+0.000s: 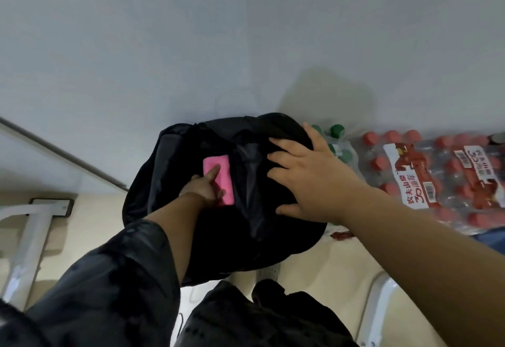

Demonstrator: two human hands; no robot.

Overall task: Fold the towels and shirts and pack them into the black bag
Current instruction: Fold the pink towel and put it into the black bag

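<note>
The black bag stands on the pale floor against a grey-white wall, its mouth pulled wide and facing up. Its cloth is dull, dark and slack, with a smoother, slightly shiny lining in folds down the middle of the opening. In the left part of the bag's opening lies a bright pink towel, folded into a small, thick oblong with rounded ends.

The left hand, reaching out of a dark sleeve, rests on this towel inside the bag, its forefinger straight along the pink cloth; whether the thumb goes under the towel cannot be told. The right hand lies flat on the bag's right side, fingers spread wide and straight, pressing the black cloth.

Right of the bag is a shrink-wrapped pack of red-capped water bottles. A few green-capped bottles show just beyond the bag's right edge. Well left of the bag stands a white metal leg.
</note>
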